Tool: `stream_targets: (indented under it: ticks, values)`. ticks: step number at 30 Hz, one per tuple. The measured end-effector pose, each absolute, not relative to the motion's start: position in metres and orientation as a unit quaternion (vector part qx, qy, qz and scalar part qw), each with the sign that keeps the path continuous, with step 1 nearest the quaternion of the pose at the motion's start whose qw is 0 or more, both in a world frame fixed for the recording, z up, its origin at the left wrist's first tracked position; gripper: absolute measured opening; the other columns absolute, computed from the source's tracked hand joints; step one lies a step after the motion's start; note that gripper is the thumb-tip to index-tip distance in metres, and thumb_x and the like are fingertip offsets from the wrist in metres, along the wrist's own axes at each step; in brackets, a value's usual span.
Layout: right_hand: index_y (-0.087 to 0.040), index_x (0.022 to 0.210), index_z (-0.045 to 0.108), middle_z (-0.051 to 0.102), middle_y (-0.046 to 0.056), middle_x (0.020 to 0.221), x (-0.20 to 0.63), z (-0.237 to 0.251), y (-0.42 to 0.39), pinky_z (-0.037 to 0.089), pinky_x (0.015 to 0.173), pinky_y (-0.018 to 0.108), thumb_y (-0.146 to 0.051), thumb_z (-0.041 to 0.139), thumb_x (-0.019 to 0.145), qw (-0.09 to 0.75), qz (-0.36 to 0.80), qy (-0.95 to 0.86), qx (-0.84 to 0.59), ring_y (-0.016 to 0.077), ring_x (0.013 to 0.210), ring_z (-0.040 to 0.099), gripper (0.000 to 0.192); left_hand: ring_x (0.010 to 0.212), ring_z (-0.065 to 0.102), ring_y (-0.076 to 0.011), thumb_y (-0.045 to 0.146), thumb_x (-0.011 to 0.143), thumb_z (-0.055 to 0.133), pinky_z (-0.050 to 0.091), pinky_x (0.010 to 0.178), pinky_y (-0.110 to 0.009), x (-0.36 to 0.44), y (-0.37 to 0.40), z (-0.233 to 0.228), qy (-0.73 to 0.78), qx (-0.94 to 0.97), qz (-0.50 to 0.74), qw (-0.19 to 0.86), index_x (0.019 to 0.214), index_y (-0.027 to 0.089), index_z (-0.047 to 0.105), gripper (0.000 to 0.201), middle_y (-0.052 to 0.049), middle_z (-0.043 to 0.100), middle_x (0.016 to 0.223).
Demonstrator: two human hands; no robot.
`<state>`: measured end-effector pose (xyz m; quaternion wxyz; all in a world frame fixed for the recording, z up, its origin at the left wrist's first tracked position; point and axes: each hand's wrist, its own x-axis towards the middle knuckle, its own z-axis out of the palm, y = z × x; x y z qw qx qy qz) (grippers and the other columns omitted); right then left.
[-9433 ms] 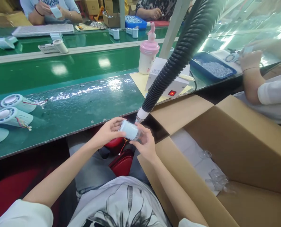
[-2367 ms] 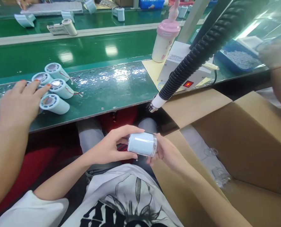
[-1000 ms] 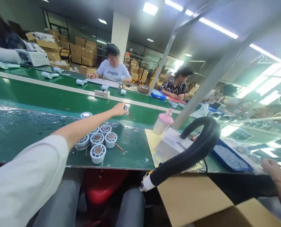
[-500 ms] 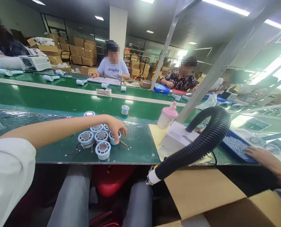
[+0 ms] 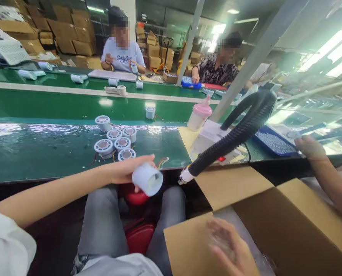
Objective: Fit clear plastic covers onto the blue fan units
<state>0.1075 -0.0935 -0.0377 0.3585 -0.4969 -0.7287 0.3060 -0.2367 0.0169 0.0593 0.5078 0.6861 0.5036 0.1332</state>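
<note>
My left hand (image 5: 129,168) is closed around a light-blue cylindrical housing (image 5: 147,179), held over my lap just off the bench edge. Its hollow end faces toward the right, and thin wires (image 5: 162,161) show beside it. Several similar round housings (image 5: 114,134) with slotted tops and coloured wires stand grouped on the bench beyond that hand. My right hand (image 5: 231,245) is at the bottom, over the flap of an open cardboard box (image 5: 188,245). Motion blurs its fingers, so I cannot make out whether anything is between them.
A black flexible hose (image 5: 217,153) arches from a white box (image 5: 213,134) beside a pink-lidded cup (image 5: 199,115). A co-worker's hand (image 5: 311,147) is near a blue tray (image 5: 274,142) of small parts. Across the green conveyor (image 5: 58,103) sit two people; one housing (image 5: 150,112) stands on it.
My left hand has taken a housing from the group and brought it toward me over the bench edge. My right hand has come into view above the box. The view has tilted down.
</note>
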Motion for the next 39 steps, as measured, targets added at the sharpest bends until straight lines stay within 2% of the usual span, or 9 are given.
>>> stream_targets:
  ticks: [5, 8, 11, 14, 21, 26, 30, 35, 39]
  values:
    - [-0.028, 0.133, 0.048, 0.048, 0.016, 0.131, 0.032, -0.010, -0.081, 0.055, 0.084, 0.047, -0.018, 0.055, 0.082, 0.263, 0.108, -0.875, -0.393, 0.0325, 0.112, 0.055, 0.053, 0.048, 0.050, -0.0119, 0.055, 0.083, 0.044, 0.040, 0.042, -0.023, -0.211, -0.029, 0.027, 0.398, 0.592, 0.019, 0.701, 0.083, 0.016, 0.058, 0.041, -0.001, 0.059, 0.065]
    - [-0.025, 0.122, 0.059, 0.045, 0.017, 0.134, 0.009, -0.008, -0.073, 0.054, 0.083, 0.051, -0.006, 0.053, 0.077, 0.198, 0.111, -0.877, -0.423, 0.0356, 0.113, 0.051, 0.050, 0.070, 0.057, -0.0148, 0.041, 0.085, 0.052, 0.045, 0.062, -0.025, -0.206, -0.039, 0.024, 0.399, 0.725, 0.033, 0.560, 0.088, 0.018, 0.065, 0.027, -0.002, 0.064, 0.080]
    - [-0.021, 0.097, 0.069, 0.042, 0.014, 0.137, 0.003, -0.012, -0.071, 0.052, 0.090, 0.047, -0.003, 0.057, 0.074, 0.174, 0.230, -0.866, -0.409, 0.0328, 0.118, 0.049, 0.031, 0.083, 0.058, -0.0168, 0.035, 0.086, 0.053, 0.043, 0.075, -0.028, -0.207, -0.045, 0.028, 0.440, 0.782, 0.085, 0.433, 0.092, 0.020, 0.066, 0.021, -0.003, 0.063, 0.091]
    - [-0.021, 0.096, 0.067, 0.043, 0.012, 0.135, 0.005, -0.011, -0.073, 0.049, 0.096, 0.045, -0.021, 0.062, 0.082, 0.213, 0.306, -0.824, -0.427, 0.0286, 0.117, 0.051, 0.015, 0.083, 0.058, -0.0161, 0.036, 0.086, 0.055, 0.043, 0.077, -0.028, -0.209, -0.050, 0.027, 0.476, 0.768, 0.135, 0.407, 0.095, 0.021, 0.064, 0.020, -0.002, 0.060, 0.093]
    - [-0.026, 0.124, 0.058, 0.042, 0.014, 0.138, 0.007, 0.000, -0.072, 0.054, 0.081, 0.049, -0.031, 0.054, 0.088, 0.204, 0.201, -0.834, -0.471, 0.0316, 0.106, 0.056, 0.037, 0.093, 0.056, -0.0167, 0.031, 0.086, 0.058, 0.043, 0.086, -0.029, -0.211, -0.055, 0.009, 0.453, 0.771, 0.201, 0.400, 0.098, 0.021, 0.065, 0.018, -0.004, 0.058, 0.099]
    - [-0.024, 0.097, 0.067, 0.047, 0.012, 0.133, 0.002, -0.009, -0.068, 0.054, 0.083, 0.046, -0.022, 0.061, 0.082, 0.151, 0.271, -0.839, -0.447, 0.0297, 0.108, 0.056, 0.016, 0.096, 0.053, -0.0194, 0.027, 0.083, 0.061, 0.043, 0.085, -0.032, -0.206, -0.059, 0.001, 0.440, 0.802, 0.181, 0.360, 0.094, 0.022, 0.066, 0.014, -0.004, 0.058, 0.101]
    - [-0.020, 0.073, 0.062, 0.050, 0.009, 0.119, 0.000, -0.013, -0.066, 0.050, 0.091, 0.043, -0.013, 0.067, 0.075, 0.186, 0.346, -0.799, -0.456, 0.0258, 0.111, 0.055, 0.009, 0.093, 0.055, -0.0186, 0.031, 0.076, 0.070, 0.044, 0.084, -0.031, -0.203, -0.059, -0.002, 0.452, 0.768, 0.242, 0.384, 0.102, 0.020, 0.061, 0.029, -0.004, 0.060, 0.100]
    - [-0.019, 0.067, 0.058, 0.047, 0.008, 0.112, 0.002, -0.007, -0.070, 0.050, 0.088, 0.041, -0.023, 0.072, 0.074, 0.278, 0.399, -0.738, -0.468, 0.0237, 0.100, 0.059, 0.016, 0.084, 0.056, -0.0179, 0.049, 0.058, 0.080, 0.048, 0.071, -0.029, -0.203, -0.057, -0.012, 0.475, 0.721, 0.299, 0.407, 0.108, 0.022, 0.063, 0.059, -0.004, 0.054, 0.094]
    - [-0.019, 0.063, 0.061, 0.052, 0.007, 0.101, 0.008, -0.004, -0.073, 0.052, 0.079, 0.035, -0.028, 0.056, 0.086, 0.309, 0.449, -0.698, -0.465, 0.0212, 0.093, 0.062, 0.026, 0.105, 0.053, -0.0251, 0.046, 0.055, 0.083, 0.048, 0.088, -0.038, -0.207, -0.055, -0.023, 0.415, 0.767, 0.289, 0.396, 0.111, 0.023, 0.065, 0.064, -0.009, 0.050, 0.109]
